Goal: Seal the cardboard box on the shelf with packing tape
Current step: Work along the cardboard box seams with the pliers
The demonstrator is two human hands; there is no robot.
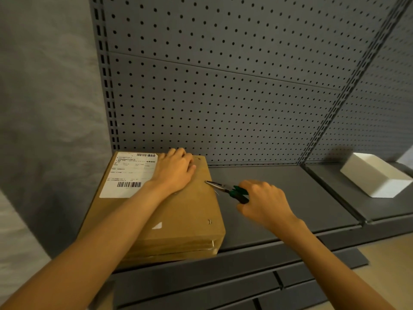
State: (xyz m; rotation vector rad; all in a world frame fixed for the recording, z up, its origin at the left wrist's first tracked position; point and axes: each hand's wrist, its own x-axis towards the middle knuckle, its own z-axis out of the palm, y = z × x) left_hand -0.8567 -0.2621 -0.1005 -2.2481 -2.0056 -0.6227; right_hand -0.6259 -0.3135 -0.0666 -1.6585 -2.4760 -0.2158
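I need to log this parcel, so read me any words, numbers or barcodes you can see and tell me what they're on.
Shipping label on top of the cardboard box: printed lines and two barcodes, all too small and blurred to read.
White scrap sticker on the box top: no text visible.
White box on the shelf: no text visible.
Pliers: no marking legible.

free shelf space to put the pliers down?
Bare shelf between the cardboard box and the shelf joint, right under the right hand holding the pliers. More in front of the white box. Crowded: box top, where the left hand and label lie.
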